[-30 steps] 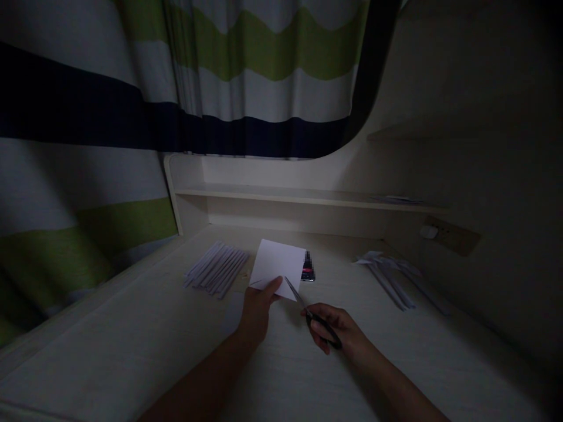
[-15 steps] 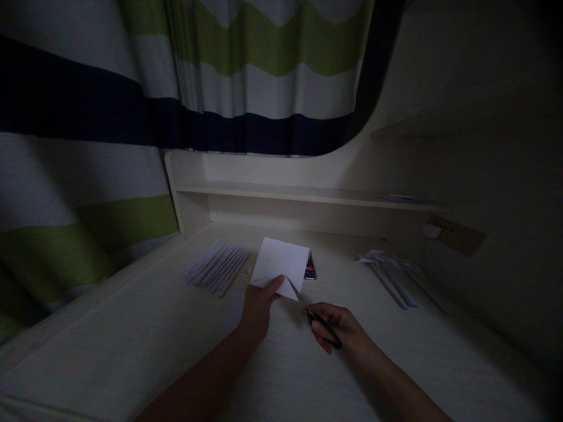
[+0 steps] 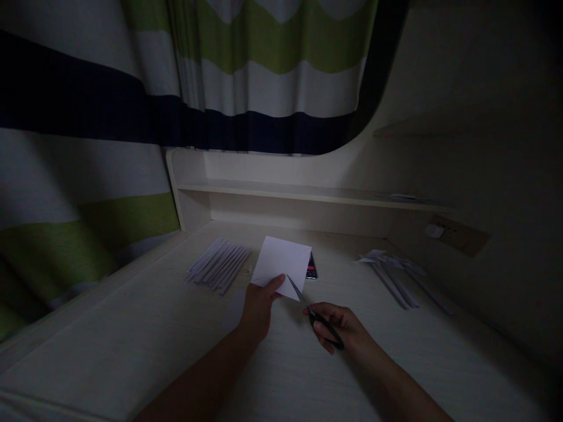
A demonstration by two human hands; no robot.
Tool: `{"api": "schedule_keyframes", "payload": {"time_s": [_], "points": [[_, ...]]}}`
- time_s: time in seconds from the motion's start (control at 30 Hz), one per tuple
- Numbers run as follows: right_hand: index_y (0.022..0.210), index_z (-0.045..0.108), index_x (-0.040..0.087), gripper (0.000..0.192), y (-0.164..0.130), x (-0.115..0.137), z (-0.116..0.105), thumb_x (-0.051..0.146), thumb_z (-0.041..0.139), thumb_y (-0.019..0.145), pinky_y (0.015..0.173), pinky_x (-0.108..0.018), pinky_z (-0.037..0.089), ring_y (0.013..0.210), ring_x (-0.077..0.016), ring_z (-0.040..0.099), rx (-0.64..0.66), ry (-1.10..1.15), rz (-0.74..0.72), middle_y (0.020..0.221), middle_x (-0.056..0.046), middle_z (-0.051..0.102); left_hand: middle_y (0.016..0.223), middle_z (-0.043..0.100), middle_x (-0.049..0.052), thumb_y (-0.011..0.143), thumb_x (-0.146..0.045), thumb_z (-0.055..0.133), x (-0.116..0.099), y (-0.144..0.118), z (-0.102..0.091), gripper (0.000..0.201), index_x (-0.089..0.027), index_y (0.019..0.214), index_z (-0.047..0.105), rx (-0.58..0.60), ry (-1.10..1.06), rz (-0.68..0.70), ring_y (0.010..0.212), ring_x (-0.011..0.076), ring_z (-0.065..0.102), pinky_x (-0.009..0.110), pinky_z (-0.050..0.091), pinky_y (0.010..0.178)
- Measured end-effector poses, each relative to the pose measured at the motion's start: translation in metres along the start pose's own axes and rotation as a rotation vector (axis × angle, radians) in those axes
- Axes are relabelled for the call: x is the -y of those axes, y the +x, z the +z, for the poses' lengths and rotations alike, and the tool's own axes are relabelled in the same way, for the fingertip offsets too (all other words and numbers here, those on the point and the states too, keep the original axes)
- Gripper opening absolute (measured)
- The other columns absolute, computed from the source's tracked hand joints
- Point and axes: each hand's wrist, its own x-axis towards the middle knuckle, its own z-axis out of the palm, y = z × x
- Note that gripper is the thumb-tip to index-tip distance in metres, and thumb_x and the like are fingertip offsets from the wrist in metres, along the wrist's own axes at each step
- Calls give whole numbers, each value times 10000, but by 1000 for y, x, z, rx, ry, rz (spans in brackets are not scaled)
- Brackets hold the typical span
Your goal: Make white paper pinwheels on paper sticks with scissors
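A white sheet of paper point(image 3: 281, 258) is pinched at its near edge by my left hand point(image 3: 260, 302), thumb on top and fingers underneath. My right hand point(image 3: 336, 323) is closed around the dark handles of a pair of scissors point(image 3: 323, 328). The blades lie at the paper's near right part, their tip beside my left thumb. Whether the blades are parted is hard to make out. Behind the paper, a dark phone-like object point(image 3: 312, 266) with a pink patch shows only in part.
Several rolled paper tubes point(image 3: 217, 265) lie side by side at the left. More tubes point(image 3: 391, 284) and paper scraps point(image 3: 376, 256) are on the right of the desk point(image 3: 290, 375). A shelf point(image 3: 281, 191) runs along the back, and a socket plate point(image 3: 457, 235) is on the right wall.
The view has shifted very slightly. Both hands keep almost the same place, with the scissors still at the paper.
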Motion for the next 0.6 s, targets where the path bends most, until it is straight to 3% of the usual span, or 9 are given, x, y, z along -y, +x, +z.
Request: {"api": "schedule_keyframes", "payload": {"time_s": [0.2, 0.6], "points": [[826, 554, 146, 430, 0, -1, 2, 456, 678, 555, 282, -166, 220, 280, -33, 318, -23, -14, 12, 395, 94, 397, 604, 642, 61, 544, -247, 686, -5, -3, 3, 194, -91, 645, 630, -38, 52, -7, 536, 175, 594, 277, 478, 528], [867, 548, 153, 390, 1, -8, 2, 405, 663, 592, 292, -162, 230, 306, -29, 300, -51, -69, -24, 402, 107, 352, 679, 656, 66, 554, -248, 669, -10, -6, 5, 210, -110, 712, 651, -11, 67, 8, 624, 194, 612, 273, 480, 570]]}}
